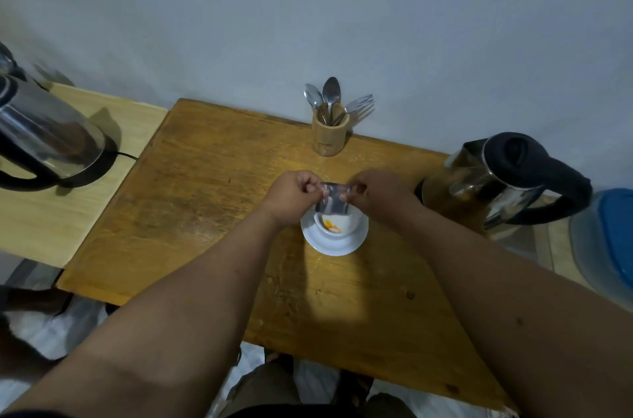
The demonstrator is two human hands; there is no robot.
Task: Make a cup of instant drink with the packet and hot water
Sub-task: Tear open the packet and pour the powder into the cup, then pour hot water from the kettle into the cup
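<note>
Two hands up: our left hand [291,193] and right hand [376,193] pinch the silvery packet [331,201] between them, cup [337,225] on saucer [334,244] just below.

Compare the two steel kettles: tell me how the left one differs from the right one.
The steel kettle on the left sits on the pale side table; the steel kettle on the right stands on the brown wooden table. The left shows a cord; none shows on the right. Both are shiny steel with black handles.
</note>
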